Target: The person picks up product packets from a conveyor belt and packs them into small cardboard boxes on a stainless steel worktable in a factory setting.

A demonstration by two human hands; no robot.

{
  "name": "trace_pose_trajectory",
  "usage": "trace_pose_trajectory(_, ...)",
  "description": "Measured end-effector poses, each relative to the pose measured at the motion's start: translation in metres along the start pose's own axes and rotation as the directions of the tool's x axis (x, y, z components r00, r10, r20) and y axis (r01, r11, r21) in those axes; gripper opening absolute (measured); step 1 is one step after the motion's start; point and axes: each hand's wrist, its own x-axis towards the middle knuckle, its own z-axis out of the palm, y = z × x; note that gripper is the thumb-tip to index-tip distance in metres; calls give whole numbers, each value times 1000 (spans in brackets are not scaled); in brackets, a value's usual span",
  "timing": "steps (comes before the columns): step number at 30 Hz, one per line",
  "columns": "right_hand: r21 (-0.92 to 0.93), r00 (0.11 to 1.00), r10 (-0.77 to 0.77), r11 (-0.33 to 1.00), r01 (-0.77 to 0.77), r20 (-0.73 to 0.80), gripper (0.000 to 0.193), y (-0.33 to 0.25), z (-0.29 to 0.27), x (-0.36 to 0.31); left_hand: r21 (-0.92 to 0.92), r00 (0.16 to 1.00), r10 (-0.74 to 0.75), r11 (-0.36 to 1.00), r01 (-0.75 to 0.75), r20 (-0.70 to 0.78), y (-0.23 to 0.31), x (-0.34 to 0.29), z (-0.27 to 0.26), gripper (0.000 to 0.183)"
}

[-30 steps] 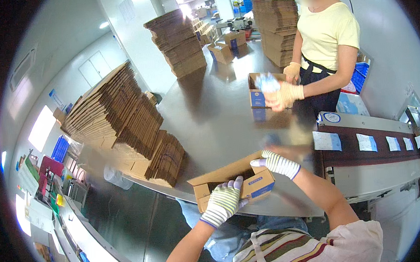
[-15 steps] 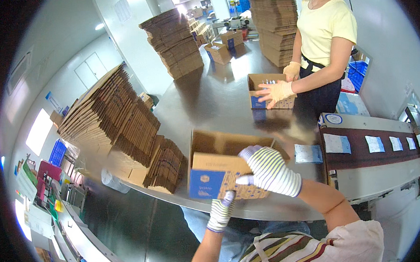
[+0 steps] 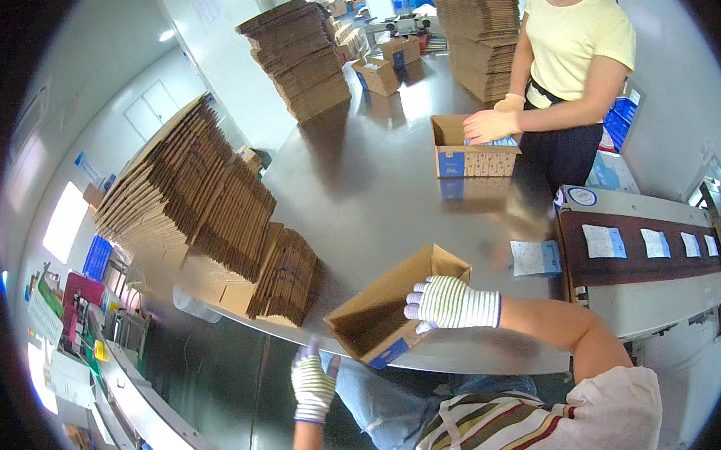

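An open cardboard box (image 3: pixel 392 300) with a blue printed patch sits turned at an angle on the metal table's near edge, nothing visible inside. Over its near long wall lies my right hand (image 3: pixel 456 303), in a striped knit glove, fingers inside the rim and thumb outside, gripping the wall. My left hand (image 3: pixel 313 388), in a matching glove, is off the table's edge, left of the box and apart from it. Its fingers point upward, somewhat blurred, with the thumb away from them and nothing held.
Stacks of flattened cartons (image 3: pixel 190 200) stand left, with more stacks behind. Across the metal table (image 3: pixel 359 193), a gloved co-worker (image 3: pixel 575 63) has both hands at another open box (image 3: pixel 474 164). At right, a conveyor (image 3: pixel 612 274) carries blue-white packets; one packet (image 3: pixel 535 257) lies beside its end.
The box has turned, and its opening now tips toward me. My left hand has left its near wall and moved left and down. The co-worker's hands have come together over their box.
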Motion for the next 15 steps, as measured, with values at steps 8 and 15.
trace_pose_trajectory(8,51,986,30,998,-22,-162,39,37,-12,6,309,570,748,483,-819,342,91,45,-32,42)
trace_pose_trajectory(15,698,498,725,656,-288,-475,44,29,55,15,173,674,715,651,-739,188,114,58,-6,34)
